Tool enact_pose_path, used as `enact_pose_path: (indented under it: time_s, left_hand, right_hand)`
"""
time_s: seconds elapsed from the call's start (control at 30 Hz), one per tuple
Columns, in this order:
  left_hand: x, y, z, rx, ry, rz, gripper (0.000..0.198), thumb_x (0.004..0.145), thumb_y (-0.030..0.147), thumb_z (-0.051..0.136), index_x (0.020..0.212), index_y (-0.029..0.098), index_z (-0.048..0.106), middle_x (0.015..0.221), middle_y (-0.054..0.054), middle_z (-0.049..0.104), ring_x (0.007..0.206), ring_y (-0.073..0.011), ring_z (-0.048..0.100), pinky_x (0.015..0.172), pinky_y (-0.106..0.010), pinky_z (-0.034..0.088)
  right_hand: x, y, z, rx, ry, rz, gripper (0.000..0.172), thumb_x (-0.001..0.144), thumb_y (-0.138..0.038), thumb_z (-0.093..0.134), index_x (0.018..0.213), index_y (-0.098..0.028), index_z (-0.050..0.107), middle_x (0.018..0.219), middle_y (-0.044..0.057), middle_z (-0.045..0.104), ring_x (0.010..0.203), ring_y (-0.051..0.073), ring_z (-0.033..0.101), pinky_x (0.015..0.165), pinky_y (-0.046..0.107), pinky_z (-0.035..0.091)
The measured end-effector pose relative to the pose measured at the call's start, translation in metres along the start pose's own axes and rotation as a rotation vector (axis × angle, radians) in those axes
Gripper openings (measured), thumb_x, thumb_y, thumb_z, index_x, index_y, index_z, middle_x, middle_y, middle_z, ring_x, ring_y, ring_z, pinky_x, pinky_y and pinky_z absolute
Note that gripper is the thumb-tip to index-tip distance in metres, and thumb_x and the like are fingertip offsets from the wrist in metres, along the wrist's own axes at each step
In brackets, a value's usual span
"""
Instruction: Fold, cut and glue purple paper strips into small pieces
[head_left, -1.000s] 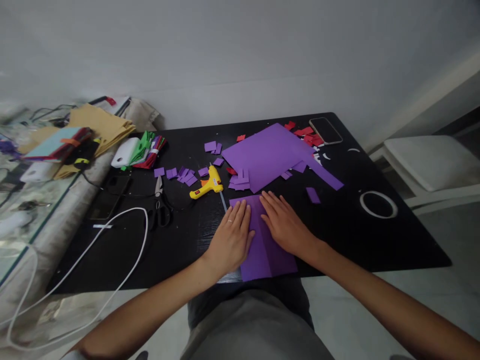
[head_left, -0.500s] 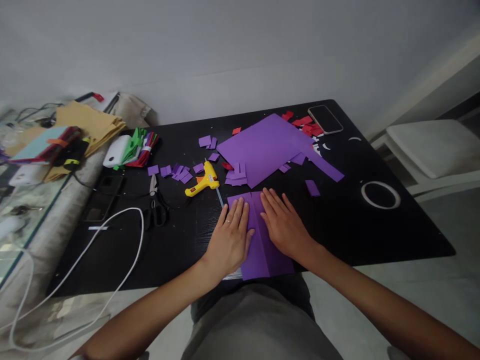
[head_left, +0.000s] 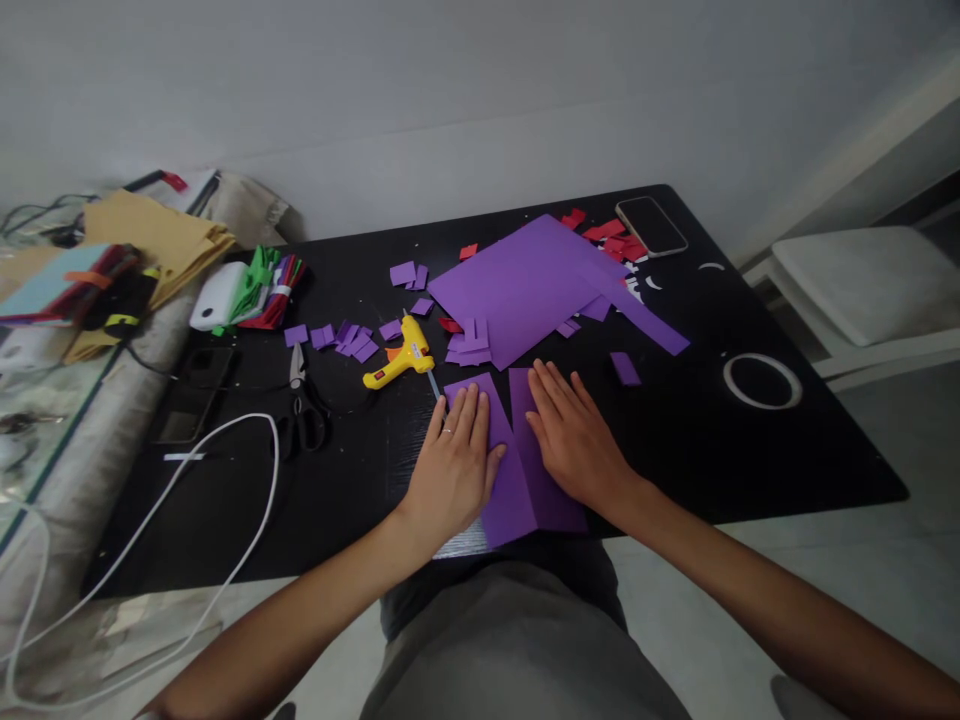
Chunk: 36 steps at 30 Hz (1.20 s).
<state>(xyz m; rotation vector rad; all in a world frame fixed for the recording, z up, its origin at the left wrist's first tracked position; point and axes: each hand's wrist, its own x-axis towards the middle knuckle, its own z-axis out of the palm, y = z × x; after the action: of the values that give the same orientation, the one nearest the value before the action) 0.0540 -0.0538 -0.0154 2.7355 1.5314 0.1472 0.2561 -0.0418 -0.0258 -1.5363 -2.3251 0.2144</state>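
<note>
My left hand and my right hand both lie flat, fingers stretched out, on a purple paper sheet at the near edge of the black table. The sheet shows two panels that meet low down and spread apart at the top, with a dark wedge of table between them. My left hand covers the left panel, my right hand the right one. A metal ruler pokes out beside my left fingers. A yellow glue gun lies just beyond it.
A large purple sheet lies behind, amid small purple pieces and red scraps. Scissors, a white cable, a phone, a white tape ring, and coloured paper are around. A white chair stands at the right.
The two panels under my hands have parted at the top, opening a dark wedge between them. The view has shifted slightly, so the table sits a little higher in the picture.
</note>
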Motion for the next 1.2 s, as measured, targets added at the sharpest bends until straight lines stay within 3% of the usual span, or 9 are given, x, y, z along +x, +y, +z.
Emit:
enact_pose_path:
  time_s: [0.17,0.3,0.5,0.8,1.03,1.2]
  left_hand:
    - [0.002,0.000,-0.005,-0.011,0.038,0.002,0.060,0.109,0.036,0.037,0.155,-0.001,0.044,0.165,-0.023,0.042,0.155,-0.0343,0.039,0.130,-0.054,0.030]
    - [-0.015,0.009,-0.003,-0.026,0.018,0.058,0.059,0.109,0.038,0.039,0.155,0.001,0.045,0.166,-0.021,0.041,0.156,-0.0336,0.039,0.129,-0.054,0.033]
    - [-0.033,0.019,0.005,-0.021,0.002,0.025,0.064,0.110,0.039,0.037,0.160,0.000,0.035,0.169,-0.022,0.034,0.158,-0.0335,0.033,0.128,-0.052,0.035]
    - [-0.036,0.020,0.006,-0.038,-0.020,-0.023,0.069,0.109,0.041,0.037,0.166,0.005,0.022,0.170,-0.020,0.031,0.161,-0.0312,0.025,0.130,-0.053,0.032]
    - [-0.037,0.018,0.007,-0.027,-0.024,-0.024,0.067,0.109,0.041,0.037,0.163,0.002,0.029,0.170,-0.020,0.031,0.161,-0.0308,0.026,0.131,-0.052,0.030]
    - [-0.037,0.017,0.006,-0.045,-0.023,-0.027,0.067,0.110,0.043,0.035,0.163,0.003,0.028,0.171,-0.020,0.030,0.161,-0.0304,0.026,0.131,-0.052,0.028]
  right_hand:
    - [-0.019,-0.009,0.002,0.004,0.012,-0.068,0.056,0.110,-0.020,0.036,0.163,-0.002,0.033,0.163,0.026,0.043,0.157,0.034,0.036,0.126,0.061,0.036]
    - [-0.029,-0.013,0.008,0.001,-0.012,-0.047,0.059,0.109,-0.020,0.036,0.165,-0.002,0.027,0.165,0.027,0.037,0.158,0.036,0.031,0.125,0.062,0.036]
    - [-0.029,-0.015,0.012,-0.031,-0.011,-0.017,0.057,0.109,-0.020,0.036,0.162,0.002,0.032,0.165,0.028,0.036,0.158,0.037,0.030,0.126,0.062,0.034]
    - [-0.032,-0.011,0.009,-0.032,-0.021,0.012,0.057,0.110,-0.022,0.036,0.161,0.002,0.033,0.166,0.027,0.035,0.159,0.036,0.028,0.129,0.061,0.030]
    - [-0.032,-0.006,0.006,-0.030,-0.014,0.001,0.063,0.110,-0.023,0.037,0.167,-0.003,0.019,0.166,0.027,0.034,0.159,0.036,0.029,0.127,0.062,0.031]
    - [-0.032,-0.004,0.006,-0.035,-0.016,-0.004,0.061,0.111,-0.024,0.036,0.165,-0.001,0.023,0.166,0.028,0.035,0.159,0.036,0.029,0.128,0.061,0.030]
